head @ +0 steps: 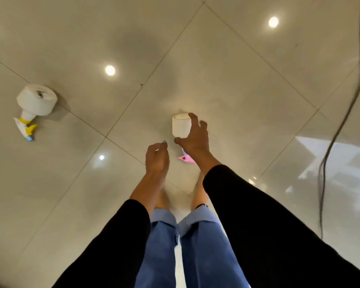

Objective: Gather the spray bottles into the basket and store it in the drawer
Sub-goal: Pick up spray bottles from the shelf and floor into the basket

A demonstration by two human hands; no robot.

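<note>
Tile floor (227,65); 2 spray bottles (34,104); cable (341,125)

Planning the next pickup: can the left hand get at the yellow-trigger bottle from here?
Probably not without moving. The yellow-trigger bottle lies on the floor tiles, far off to the left of the left hand. Nothing blocks the path, but the gap looks beyond arm's reach.

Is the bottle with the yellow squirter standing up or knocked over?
Knocked over. The white spray bottle with the yellow trigger lies on its side on the glossy tiled floor.
</note>
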